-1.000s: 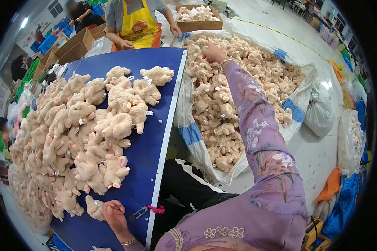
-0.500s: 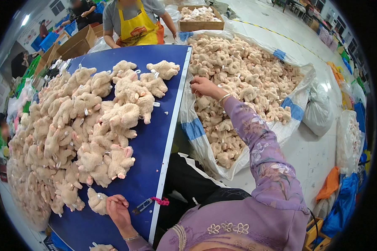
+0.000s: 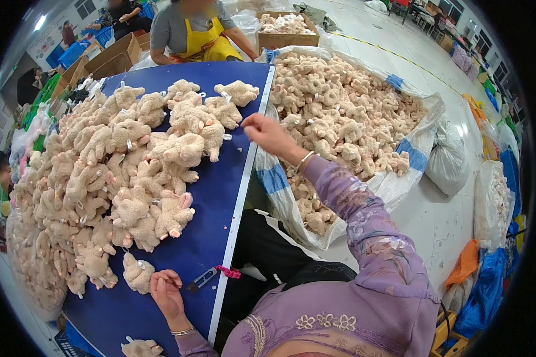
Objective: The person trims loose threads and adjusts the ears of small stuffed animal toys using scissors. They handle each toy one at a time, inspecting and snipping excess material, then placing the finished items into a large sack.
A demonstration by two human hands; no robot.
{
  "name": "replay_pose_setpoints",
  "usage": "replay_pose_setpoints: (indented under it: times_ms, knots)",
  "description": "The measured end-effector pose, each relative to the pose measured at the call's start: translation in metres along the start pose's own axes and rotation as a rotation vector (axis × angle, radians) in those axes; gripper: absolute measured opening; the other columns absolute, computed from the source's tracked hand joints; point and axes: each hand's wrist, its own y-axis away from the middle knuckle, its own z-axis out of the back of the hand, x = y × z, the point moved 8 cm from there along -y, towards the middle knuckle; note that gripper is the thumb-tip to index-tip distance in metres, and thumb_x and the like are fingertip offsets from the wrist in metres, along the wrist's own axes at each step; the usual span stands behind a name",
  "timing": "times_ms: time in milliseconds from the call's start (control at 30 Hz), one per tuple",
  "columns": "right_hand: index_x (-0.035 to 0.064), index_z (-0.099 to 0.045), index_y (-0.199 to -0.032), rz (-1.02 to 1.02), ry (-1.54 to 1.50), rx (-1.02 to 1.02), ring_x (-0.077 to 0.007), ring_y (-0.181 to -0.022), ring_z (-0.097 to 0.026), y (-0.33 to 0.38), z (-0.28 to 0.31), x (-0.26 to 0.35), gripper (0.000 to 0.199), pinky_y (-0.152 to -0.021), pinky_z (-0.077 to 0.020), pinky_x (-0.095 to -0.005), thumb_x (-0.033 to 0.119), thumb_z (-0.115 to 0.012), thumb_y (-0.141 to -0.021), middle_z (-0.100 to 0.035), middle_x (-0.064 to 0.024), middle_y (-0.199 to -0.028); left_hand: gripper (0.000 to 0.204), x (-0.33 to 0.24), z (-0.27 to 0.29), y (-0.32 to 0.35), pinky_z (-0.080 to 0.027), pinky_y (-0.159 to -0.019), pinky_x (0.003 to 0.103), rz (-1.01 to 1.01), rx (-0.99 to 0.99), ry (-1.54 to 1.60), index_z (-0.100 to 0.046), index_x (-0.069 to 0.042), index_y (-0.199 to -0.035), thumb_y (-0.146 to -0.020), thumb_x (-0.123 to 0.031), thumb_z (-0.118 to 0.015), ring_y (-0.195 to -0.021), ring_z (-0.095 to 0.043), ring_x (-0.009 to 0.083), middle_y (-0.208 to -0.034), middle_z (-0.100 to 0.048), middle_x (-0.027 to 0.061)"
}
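My left hand (image 3: 168,293) rests on the blue tabletop (image 3: 217,196) near its front edge, fingers loosely bent and apart, nothing seen in them. Right beside it lies a cream plush toy (image 3: 138,272) with a small white tag; I cannot tell whether they touch. On the other side lie thread snips (image 3: 203,278) with a pink cord. My right hand (image 3: 268,135) hangs above the table's right edge, holding nothing visible, its fingers bent and slightly apart. It points toward the nearest toys of a large heap of cream plush toys (image 3: 131,160), some with pink ears and feet.
Right of the table, a big open white woven sack (image 3: 275,181) brims with similar plush toys (image 3: 345,119). Across the table sits a person in a yellow apron (image 3: 205,40). A carton (image 3: 286,39) of toys stands behind. Another plush toy (image 3: 142,348) lies at the front edge.
My right hand has moved left, from over the sack to over the table edge beside the heap. My left hand stays nearly in place. The person across leans lower.
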Motion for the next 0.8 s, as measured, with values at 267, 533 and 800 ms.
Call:
replay_pose_setpoints:
  times_ms: [267, 533, 800]
  knots:
    - [-0.0006, -0.057, -0.099, -0.025, -0.139, 0.176, -0.0073, -0.064, -0.051, 0.027, -0.074, 0.017, 0.013, -0.058, -0.0437, -0.0252, 0.009, -0.052, -0.092, -0.057, -0.0008, -0.072, 0.014, 0.001, 0.001, 0.002, -0.043, -0.061, 0.024, -0.011, 0.006, -0.017, -0.05, -0.006, -0.088, -0.095, -0.018, -0.049, -0.066, -0.053, 0.0133, -0.087, -0.06, 0.0111]
    - [-0.001, -0.056, -0.098, -0.008, -0.104, 0.154, -0.0073, -0.062, -0.05, 0.027, -0.072, 0.015, 0.013, -0.056, -0.0425, -0.0249, 0.009, -0.051, -0.092, -0.057, -0.0007, -0.07, 0.014, 0.001, 0.002, 0.0, -0.043, -0.062, 0.025, -0.015, -0.008, -0.024, -0.051, -0.005, -0.088, -0.095, -0.017, -0.048, -0.067, -0.053, 0.0136, -0.087, -0.061, 0.012]
    - [0.0013, -0.06, -0.095, 0.023, -0.058, 0.09, -0.0192, -0.061, -0.058, 0.029, -0.069, 0.016, 0.016, -0.06, -0.0467, -0.0329, 0.014, -0.055, -0.088, -0.061, -0.0098, -0.07, 0.014, 0.004, 0.005, -0.001, -0.043, -0.061, 0.025, -0.006, -0.011, -0.005, -0.05, -0.005, -0.089, -0.096, -0.017, -0.049, -0.066, -0.053, 0.014, -0.087, -0.06, 0.0118]
